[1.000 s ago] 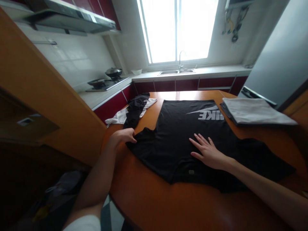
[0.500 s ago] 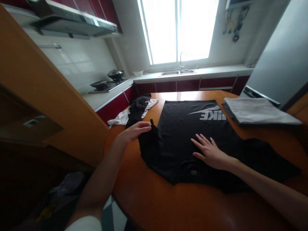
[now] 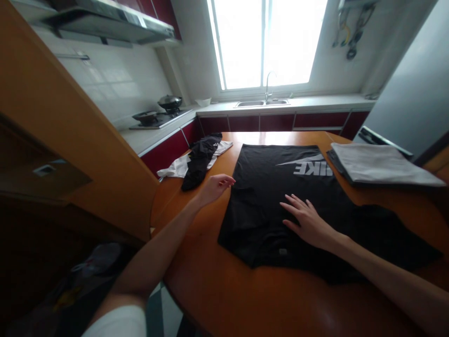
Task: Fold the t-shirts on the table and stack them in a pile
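A black T-shirt (image 3: 261, 196) with white NIKE lettering lies spread on the wooden table (image 3: 252, 299), its print upside down to me. My left hand (image 3: 219, 186) is at the shirt's left edge, fingers loosely bent and fingertips at the fabric, with no cloth visibly gripped. The sleeve on that side now lies folded inward over the body. My right hand (image 3: 307, 222) rests on the middle of the shirt with its fingers spread. The right sleeve stretches out flat beyond my right forearm.
Crumpled black and white clothes (image 3: 199, 161) lie at the table's far left. A folded stack of grey and dark cloth (image 3: 382, 164) is at the right. Behind are a counter with a sink (image 3: 261, 104), a stove with pans (image 3: 154, 119), and a fridge.
My left hand has moved right and let go of the left sleeve, which has gone from being held up to lying folded over the shirt. My right hand stays in place.
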Tool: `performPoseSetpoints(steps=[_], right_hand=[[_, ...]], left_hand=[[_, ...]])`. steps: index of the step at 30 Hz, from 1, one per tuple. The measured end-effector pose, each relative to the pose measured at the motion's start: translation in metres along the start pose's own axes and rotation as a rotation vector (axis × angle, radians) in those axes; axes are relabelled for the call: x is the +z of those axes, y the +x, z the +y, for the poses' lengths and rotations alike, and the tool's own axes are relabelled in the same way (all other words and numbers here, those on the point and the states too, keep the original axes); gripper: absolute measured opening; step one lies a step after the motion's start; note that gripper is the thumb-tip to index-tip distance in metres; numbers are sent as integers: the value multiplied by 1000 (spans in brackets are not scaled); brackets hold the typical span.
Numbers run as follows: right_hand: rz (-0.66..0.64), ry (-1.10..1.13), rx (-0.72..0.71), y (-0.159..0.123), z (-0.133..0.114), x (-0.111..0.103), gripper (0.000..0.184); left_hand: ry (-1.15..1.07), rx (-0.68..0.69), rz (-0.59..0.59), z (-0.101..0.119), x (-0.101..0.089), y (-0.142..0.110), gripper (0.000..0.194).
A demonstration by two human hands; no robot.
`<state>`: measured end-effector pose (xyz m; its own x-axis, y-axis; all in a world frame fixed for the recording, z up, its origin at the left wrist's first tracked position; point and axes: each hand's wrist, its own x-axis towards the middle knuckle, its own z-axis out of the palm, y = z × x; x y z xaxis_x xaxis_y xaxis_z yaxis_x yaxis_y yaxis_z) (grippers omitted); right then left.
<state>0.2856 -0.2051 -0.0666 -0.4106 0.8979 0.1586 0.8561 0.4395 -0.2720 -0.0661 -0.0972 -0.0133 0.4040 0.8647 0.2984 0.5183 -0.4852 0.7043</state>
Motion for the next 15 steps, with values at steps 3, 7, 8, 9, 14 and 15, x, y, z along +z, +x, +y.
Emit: performPoseSetpoints(steps=[3, 7, 8, 9, 14, 15], right_hand=[[104, 115, -120, 1, -13, -10, 38], [88, 160, -282, 5, -39, -14, 29], [66, 138, -322, 8, -46, -13, 29], [46, 108, -362, 11, -51, -12, 28], [-32, -137, -516, 32, -63, -12, 19], [-29, -185, -530, 36, -62, -14, 19]], left_hand=[[84, 165, -133, -3, 9, -1, 32], [264, 314, -312, -8, 22, -3, 38], [325, 312, -348, -10, 25, -4, 42], [380, 296, -380, -12, 28, -5, 46], [490, 153, -437, -22, 38, -8, 54], [494, 137, -433, -22, 39, -8, 54]])
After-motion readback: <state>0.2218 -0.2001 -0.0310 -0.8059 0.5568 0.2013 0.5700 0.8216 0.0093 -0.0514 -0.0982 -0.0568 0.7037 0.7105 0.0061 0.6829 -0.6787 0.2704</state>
